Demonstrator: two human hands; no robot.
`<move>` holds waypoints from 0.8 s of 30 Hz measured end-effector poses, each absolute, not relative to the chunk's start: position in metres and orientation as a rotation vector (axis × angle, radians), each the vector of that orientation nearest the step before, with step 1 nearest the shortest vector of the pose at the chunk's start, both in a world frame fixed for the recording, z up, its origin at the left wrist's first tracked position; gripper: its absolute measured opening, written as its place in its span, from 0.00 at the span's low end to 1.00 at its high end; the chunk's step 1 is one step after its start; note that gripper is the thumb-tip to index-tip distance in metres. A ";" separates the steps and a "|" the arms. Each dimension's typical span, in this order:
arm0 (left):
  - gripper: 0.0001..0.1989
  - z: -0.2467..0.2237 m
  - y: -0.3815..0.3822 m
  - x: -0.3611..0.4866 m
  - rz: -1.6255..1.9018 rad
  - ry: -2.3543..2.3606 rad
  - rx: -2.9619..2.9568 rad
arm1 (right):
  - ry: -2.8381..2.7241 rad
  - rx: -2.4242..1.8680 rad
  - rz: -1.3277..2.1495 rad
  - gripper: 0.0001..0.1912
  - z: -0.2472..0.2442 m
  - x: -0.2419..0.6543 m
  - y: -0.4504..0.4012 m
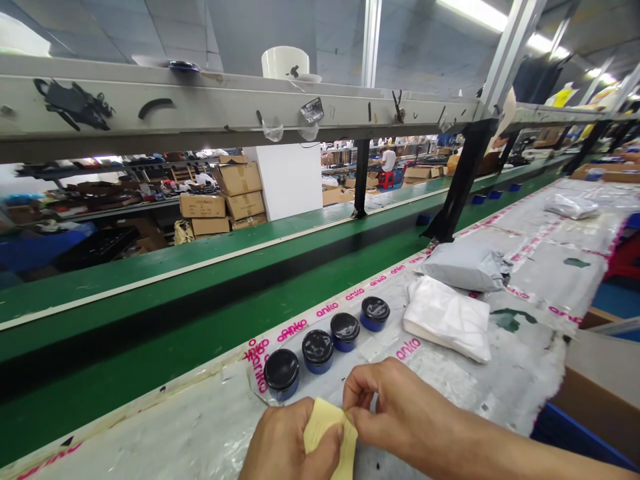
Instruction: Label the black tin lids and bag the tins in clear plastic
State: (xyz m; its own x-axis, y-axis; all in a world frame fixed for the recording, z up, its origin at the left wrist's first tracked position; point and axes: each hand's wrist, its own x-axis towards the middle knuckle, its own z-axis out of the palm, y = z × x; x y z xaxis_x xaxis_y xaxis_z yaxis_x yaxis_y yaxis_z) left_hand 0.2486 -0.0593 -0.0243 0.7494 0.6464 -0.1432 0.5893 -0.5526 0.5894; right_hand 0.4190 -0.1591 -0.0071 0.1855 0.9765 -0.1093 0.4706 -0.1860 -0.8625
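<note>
The fingers of the left hand and right hand grip a yellow paper sheet above the counter. Its plastic cover reads "anko" in pink. Four black-lidded blue jars sit just beyond; cardboard cartons are stacked past the green conveyor belt.

The small jars have glossy black lids, and they look like plastic. The yellow sheet is matt paper, and the grey mailer bag is soft, smooth plastic.
</note>
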 end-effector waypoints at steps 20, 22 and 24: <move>0.08 0.000 -0.067 0.259 -0.086 1.084 2.591 | -1.267 -1.782 0.913 0.11 -0.018 0.411 -0.155; 0.08 0.001 -0.067 0.259 -0.103 1.095 2.582 | -1.231 -1.732 0.977 0.11 -0.021 0.412 -0.155; 0.09 0.000 -0.066 0.258 -0.103 1.094 2.581 | -1.199 -1.709 1.012 0.11 -0.024 0.413 -0.154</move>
